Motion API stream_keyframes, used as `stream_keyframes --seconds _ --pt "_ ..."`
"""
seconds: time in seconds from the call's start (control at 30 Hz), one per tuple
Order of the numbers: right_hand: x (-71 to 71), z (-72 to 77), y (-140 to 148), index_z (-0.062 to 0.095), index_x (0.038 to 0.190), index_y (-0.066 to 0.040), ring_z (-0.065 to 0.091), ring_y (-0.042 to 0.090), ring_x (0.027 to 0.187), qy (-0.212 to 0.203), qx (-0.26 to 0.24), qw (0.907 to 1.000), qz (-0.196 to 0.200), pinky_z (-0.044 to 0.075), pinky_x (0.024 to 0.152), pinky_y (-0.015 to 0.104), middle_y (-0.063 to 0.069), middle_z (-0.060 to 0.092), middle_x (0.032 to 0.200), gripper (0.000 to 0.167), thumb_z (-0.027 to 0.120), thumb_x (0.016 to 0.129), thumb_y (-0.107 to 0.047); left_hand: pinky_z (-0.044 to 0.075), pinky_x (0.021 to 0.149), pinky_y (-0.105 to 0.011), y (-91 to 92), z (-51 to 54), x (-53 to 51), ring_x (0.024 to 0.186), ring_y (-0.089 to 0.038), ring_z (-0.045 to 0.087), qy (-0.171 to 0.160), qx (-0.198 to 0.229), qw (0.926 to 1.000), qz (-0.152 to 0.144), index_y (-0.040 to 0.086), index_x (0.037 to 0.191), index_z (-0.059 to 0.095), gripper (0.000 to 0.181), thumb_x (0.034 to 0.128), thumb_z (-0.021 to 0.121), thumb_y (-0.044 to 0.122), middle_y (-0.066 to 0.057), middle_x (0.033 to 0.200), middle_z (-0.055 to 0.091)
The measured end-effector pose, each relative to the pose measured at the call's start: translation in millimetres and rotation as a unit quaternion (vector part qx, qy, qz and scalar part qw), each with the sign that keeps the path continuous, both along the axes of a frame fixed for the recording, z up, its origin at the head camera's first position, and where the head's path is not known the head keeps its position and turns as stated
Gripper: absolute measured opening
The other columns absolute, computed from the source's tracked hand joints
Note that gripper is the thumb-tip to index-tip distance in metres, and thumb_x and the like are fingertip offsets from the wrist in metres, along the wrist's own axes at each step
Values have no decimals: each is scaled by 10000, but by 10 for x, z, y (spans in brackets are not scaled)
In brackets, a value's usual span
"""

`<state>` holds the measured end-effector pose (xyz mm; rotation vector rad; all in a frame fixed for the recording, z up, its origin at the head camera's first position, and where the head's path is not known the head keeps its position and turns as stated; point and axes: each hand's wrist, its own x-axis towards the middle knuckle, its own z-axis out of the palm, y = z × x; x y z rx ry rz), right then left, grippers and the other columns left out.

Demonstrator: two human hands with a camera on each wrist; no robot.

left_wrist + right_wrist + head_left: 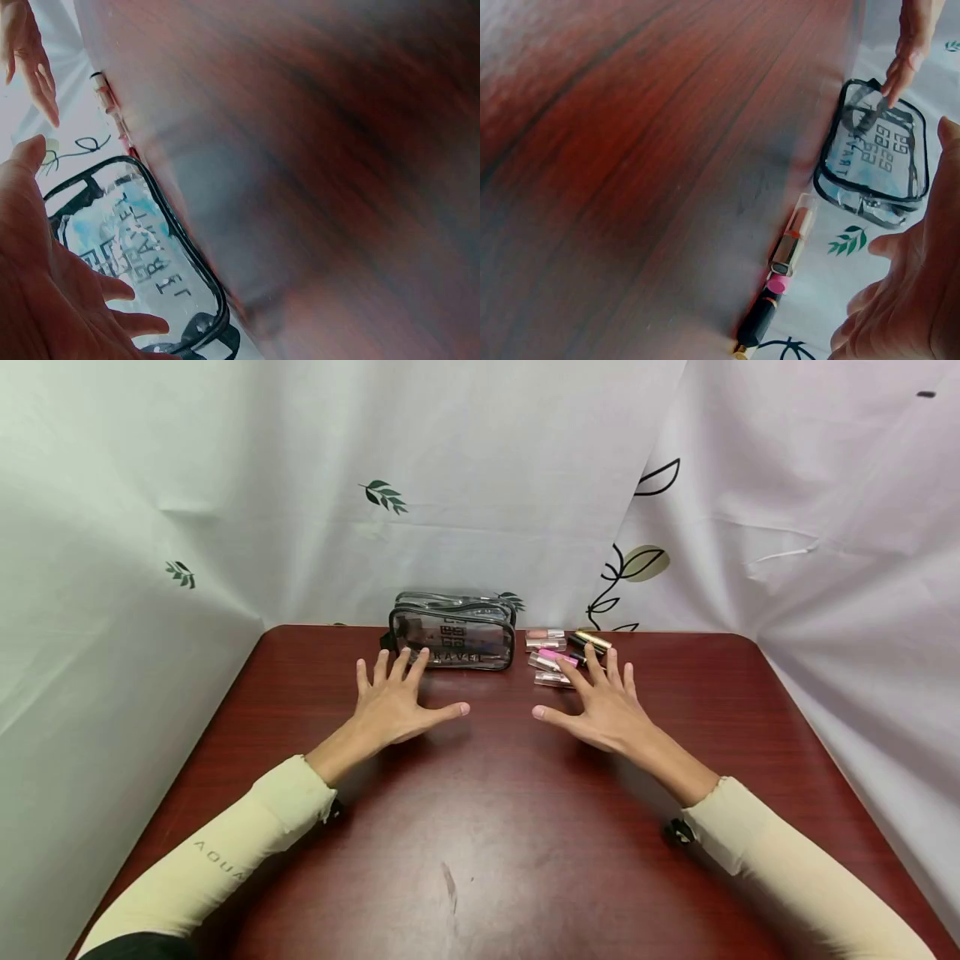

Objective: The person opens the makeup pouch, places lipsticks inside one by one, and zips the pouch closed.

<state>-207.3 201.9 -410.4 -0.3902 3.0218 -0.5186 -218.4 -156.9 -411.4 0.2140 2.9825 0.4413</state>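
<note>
Fingers spread, my left hand (392,708) hovers over the table just in front of a clear travel pouch (480,639) with black piping and dark lettering. My right hand (606,706), also spread, is held in front of a small group of lipsticks and lip gloss tubes. Among these are a pink tube (558,657), a clear-capped tube (552,679) and a black and gold one (592,641), partly hidden by my fingers. Neither hand holds anything. In the right wrist view, a lipstick with a clear cap (793,238) lies near a black tube (759,321).
A dark red wooden table (480,827) with rounded far corners lies under both arms. White curtain cloth (480,468) with leaf prints hangs behind and along both sides. The pouch and the tubes sit close to the far table edge.
</note>
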Motion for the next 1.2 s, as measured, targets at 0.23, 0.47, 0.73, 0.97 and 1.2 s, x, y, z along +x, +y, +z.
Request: stream_keyframes --seconds 0.23,0.47,0.73,0.97,1.2 --pt "-42 -28 -40 255 1822 -333 -8 566 1752 55 -51 9999 113 2 1399 758 250 64 1899 1075 568 960 -895 -86 1371 -786 -72 -10 -67 1761 -533 51 57 -98 9999 73 207 1841 162 1326 858 501 1030 -210 1889 195" --pt "-57 -32 -79 292 1813 -305 104 551 1752 41 -53 9999 156 74 1410 739 238 137 1894 1068 568 963 -890 114 1360 -779 -151 23 -105 1706 -527 228 639 -16 9979 54 138 1773 368 1256 860 592 970 -217 1796 380" --pt "-88 -8 -108 276 1818 -288 251 560 1713 21 -39 9998 182 164 1403 728 257 268 1854 1068 590 969 -854 288 1286 -718 -203 68 -148 1588 -513 401 1310 118 9913 76 99 1618 563 1140 837 672 922 -223 1623 529" --pt "-100 -2 -121 292 1811 -277 340 546 1677 -5 -58 9997 246 203 1392 729 268 412 1779 1045 595 977 -830 353 1241 -705 -225 103 -181 1445 -517 491 1512 291 9879 181 63 1509 618 1058 849 702 885 -220 1505 566" --pt "-98 -12 -137 292 1811 -288 311 576 1679 -26 -131 9996 253 229 1372 744 227 360 1820 1039 595 978 -832 435 1099 -678 -262 122 -254 1269 -519 559 2044 632 9765 275 47 1411 648 946 884 718 830 -240 1398 619"
